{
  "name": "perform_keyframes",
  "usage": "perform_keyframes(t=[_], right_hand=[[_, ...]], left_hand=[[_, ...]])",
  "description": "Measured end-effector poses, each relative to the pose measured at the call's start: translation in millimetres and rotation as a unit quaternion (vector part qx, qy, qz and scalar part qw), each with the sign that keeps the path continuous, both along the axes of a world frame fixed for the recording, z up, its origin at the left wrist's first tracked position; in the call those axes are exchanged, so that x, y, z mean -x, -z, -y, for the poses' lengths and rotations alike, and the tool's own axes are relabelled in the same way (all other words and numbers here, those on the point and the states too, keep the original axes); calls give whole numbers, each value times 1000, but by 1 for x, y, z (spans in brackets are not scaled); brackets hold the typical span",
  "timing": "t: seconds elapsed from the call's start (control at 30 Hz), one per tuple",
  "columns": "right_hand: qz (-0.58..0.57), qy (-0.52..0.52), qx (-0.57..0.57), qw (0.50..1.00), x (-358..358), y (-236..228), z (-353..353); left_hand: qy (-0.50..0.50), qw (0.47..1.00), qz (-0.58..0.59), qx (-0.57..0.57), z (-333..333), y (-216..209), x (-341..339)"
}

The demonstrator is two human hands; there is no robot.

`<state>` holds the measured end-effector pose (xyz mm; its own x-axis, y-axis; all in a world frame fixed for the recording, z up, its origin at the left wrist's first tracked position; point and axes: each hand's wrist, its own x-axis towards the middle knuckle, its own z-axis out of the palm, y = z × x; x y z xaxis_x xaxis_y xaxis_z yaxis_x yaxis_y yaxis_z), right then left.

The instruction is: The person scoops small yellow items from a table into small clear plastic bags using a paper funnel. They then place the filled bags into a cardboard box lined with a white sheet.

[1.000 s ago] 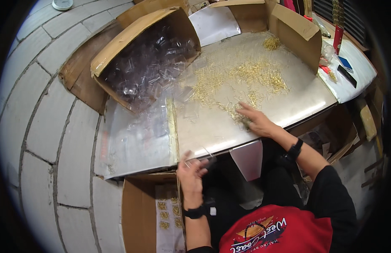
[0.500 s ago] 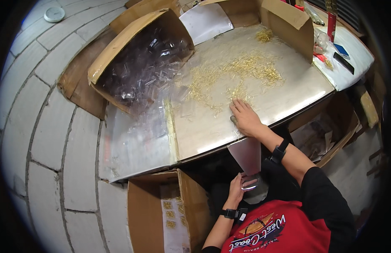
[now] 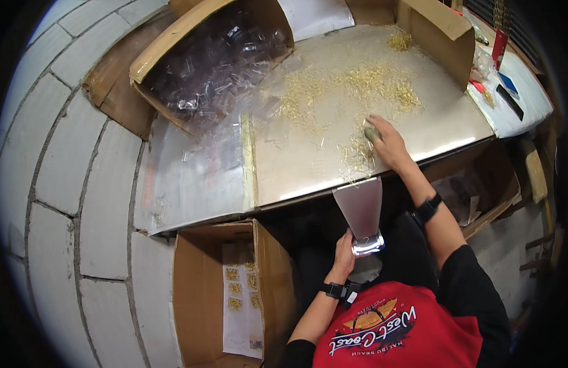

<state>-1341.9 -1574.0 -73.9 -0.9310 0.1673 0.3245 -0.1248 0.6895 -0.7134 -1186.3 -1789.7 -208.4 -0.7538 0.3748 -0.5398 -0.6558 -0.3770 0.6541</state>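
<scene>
My left hand [image 3: 343, 253] is closed at a small clear plastic box [image 3: 368, 245], under the lower end of a metal chute [image 3: 361, 208]. The chute widens downward from the table's front edge to the box. My right hand [image 3: 389, 145] holds nothing I can see; its fingers reach forward, with a dark greenish covering at the thumb. Beside it, a loose cluster of small gold-coloured pin-like pieces [image 3: 357, 153] trails to the chute's upper end. More gold-coloured pieces [image 3: 388, 86] spread across the far part of the table.
A tilted cardboard box [image 3: 150, 69] full of clear plastic boxes [image 3: 216, 80] lies at the table's left. Below, another carton [image 3: 198, 294] holds small gold-filled packs [image 3: 235, 288]. A phone-like black object [image 3: 510, 105] rests on a white pad at right. Cardboard [image 3: 440, 43] walls the back.
My right hand has moved right, off the near cluster, and its thumb side shows. Gold pieces now lie nearer the chute's upper end. My left hand stays at the box; the view has shifted slightly.
</scene>
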Motion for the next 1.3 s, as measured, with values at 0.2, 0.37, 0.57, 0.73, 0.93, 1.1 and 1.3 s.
perform_keyframes(t=[0.2, 0.37, 0.57, 0.73, 0.93, 1.1, 1.3], right_hand=[[19, -8, -225, 974, 3, 16, 72], [-10, -31, -232, 972, -63, 12, 89], [-14, -92, -196, 976, -120, -22, 73], [-21, -101, -143, 984, -95, -18, 46], [-34, -167, -176, 969, -60, -1, 37], [-53, -92, -204, 973, -45, 11, 30], [-79, -104, -168, 977, -103, 2, 63]], left_hand=[[-12, 999, -8, -45, -1, 16, 2], [15, 998, 3, -60, 10, 19, -2], [31, 993, -2, -115, 7, 23, -5], [48, 993, 5, -111, 5, 40, -6], [59, 998, -2, -35, 1, 23, -3], [54, 997, -28, -37, -1, 20, 2], [24, 998, -16, -54, -2, 28, -1]])
